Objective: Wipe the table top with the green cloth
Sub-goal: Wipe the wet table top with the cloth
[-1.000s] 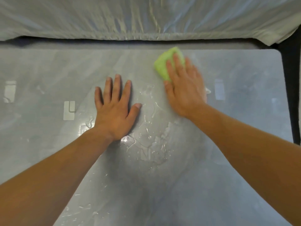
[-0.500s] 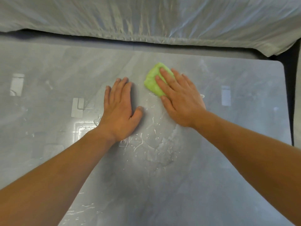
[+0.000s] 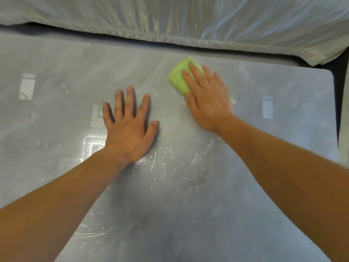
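Observation:
A folded green cloth (image 3: pixel 179 76) lies on the glossy grey table top (image 3: pixel 66 95) toward the far edge, right of centre. My right hand (image 3: pixel 207 99) presses flat on the cloth, fingers over its near right part, so half of it is hidden. My left hand (image 3: pixel 130 127) rests flat on the table with fingers spread, holding nothing, a hand's width left of the cloth. Streaks and drops of water (image 3: pixel 188 163) lie on the table just in front of both hands.
A plastic-covered bulk (image 3: pixel 188 21) runs along beyond the table's far edge, with a dark gap between. The table's rounded far right corner (image 3: pixel 328 72) and right edge border a dark strip. Wet streaks (image 3: pixel 94 231) also lie near the front left.
My right hand has slid the cloth back toward the far edge and slightly right after coming near my left hand. The left fingers have spread apart.

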`<state>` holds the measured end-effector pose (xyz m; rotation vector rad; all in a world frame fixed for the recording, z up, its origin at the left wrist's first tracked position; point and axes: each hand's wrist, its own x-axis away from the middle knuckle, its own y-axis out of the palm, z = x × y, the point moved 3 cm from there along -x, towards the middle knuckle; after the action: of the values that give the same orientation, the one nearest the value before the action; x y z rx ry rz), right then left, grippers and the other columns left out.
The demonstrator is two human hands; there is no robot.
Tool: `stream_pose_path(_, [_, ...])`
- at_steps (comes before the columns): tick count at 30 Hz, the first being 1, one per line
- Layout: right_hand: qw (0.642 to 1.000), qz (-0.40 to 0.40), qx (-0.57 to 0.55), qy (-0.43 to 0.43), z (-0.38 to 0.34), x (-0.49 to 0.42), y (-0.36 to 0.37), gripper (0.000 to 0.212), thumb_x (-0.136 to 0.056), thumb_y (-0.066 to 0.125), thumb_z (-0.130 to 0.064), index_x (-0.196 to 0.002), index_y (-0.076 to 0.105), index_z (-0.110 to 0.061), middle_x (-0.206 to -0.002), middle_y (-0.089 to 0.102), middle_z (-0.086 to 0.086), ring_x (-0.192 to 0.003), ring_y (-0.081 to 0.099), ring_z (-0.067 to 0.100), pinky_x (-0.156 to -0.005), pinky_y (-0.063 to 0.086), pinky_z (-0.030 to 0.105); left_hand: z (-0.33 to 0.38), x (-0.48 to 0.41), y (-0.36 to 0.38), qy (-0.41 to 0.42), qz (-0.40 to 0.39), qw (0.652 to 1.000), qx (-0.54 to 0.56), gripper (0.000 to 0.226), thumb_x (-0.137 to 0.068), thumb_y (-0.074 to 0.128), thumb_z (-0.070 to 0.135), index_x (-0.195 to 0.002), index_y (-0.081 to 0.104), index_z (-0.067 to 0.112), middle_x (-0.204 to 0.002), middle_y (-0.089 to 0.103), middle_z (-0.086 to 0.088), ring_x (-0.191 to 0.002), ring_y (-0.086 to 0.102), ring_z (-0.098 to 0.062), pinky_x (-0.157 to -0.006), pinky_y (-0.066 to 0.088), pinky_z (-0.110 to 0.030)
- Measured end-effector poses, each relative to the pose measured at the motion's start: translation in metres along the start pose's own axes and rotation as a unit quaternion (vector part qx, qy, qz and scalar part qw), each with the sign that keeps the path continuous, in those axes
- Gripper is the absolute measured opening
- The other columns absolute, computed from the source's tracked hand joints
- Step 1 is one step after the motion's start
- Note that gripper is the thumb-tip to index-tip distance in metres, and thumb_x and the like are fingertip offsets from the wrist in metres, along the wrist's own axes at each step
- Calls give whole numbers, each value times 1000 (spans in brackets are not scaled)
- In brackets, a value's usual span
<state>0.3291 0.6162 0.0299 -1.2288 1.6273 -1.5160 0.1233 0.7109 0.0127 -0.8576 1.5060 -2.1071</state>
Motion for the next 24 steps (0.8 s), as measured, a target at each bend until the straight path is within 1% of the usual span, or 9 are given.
stream_pose_path(2, [993, 30, -36, 104, 3, -29, -5, 58, -105, 24, -42, -160, 18, -26, -170, 6, -1, -155, 8, 32, -125, 7, 49, -1, 0, 0, 1, 2, 1000, 9, 77, -93, 18, 60, -159, 2, 23, -167, -12, -7, -151, -20, -25, -117, -15, -54])
stream_pose_path(4, [993, 42, -37, 104, -17, -24, -1, 60, -104, 22, -44, -160, 18, -25, -170, 6, 1, -155, 8, 34, -125, 9, 51, -1, 1, -2, 1, -1, 999, 36, 83, -91, 23, 55, -158, 0, 12, -168, -10, -7, -152, -19, -25, -118, -15, -54])
stream_pose_path(8, [987, -27, 5, -156, -48, 45, 15, 59, -103, 26, -44, -159, 25, -26, -169, 16, 0, -154, 15, 33, -125, 13, 48, -1, 4, -8, 14, 2, 997, 77, 84, -89, 30, 46, -158, 0, 8, -168, -6, -8, -152, -16, -23, -119, -14, -53])
stream_pose_path(10, [977, -55, 17, -207, -33, 37, 12, 58, -102, 28, -41, -158, 27, -27, -168, 19, -1, -154, 17, 32, -124, 14, 48, -3, 5, -9, 18, 5, 996, 83, 83, -87, 33, 40, -157, 5, 8, -168, -4, -8, -153, -14, -24, -118, -13, -54])
stream_pose_path(11, [982, -46, 20, -183, -23, 23, 9, 58, -102, 28, -40, -158, 27, -27, -168, 19, 0, -154, 18, 33, -124, 14, 48, -3, 5, -9, 23, 5, 996, 84, 81, -86, 34, 39, -156, 10, 8, -168, -3, -8, -153, -14, -24, -118, -13, -54])
stream_pose_path(14, [1000, 3, -20, -5, 6, -15, -1, 55, -105, 24, -40, -159, 21, -29, -169, 11, -3, -155, 11, 31, -125, 6, 49, -3, 5, -8, 30, 7, 997, 73, 73, -88, 34, 41, -153, 19, 11, -168, -2, -7, -153, -13, -25, -118, -13, -54])
stream_pose_path(16, [998, 19, -37, 56, -4, -4, 3, 57, -105, 21, -45, -160, 19, -28, -170, 7, -2, -156, 7, 31, -126, 4, 49, -3, 5, -8, 34, 10, 997, 66, 73, -90, 32, 44, -154, 19, 12, -168, -3, -8, -153, -14, -25, -118, -14, -54])
stream_pose_path(21, [996, -39, 1, -79, 1, 84, 15, 59, -104, 20, -47, -160, 19, -31, -170, 9, -4, -156, 9, 29, -126, 5, 49, -4, 4, -8, 36, 10, 997, 65, 72, -90, 33, 47, -153, 21, 14, -168, -2, -8, -153, -13, -25, -118, -13, -54])
stream_pose_path(24, [999, -9, -24, 31, 46, 72, 3, 58, -103, 21, -47, -159, 21, -32, -169, 12, -4, -155, 12, 29, -126, 4, 47, -7, 8, -10, 59, 18, 995, 82, 63, -91, 32, 44, -149, 32, 19, -168, 5, -8, -154, -8, -25, -118, -13, -54])
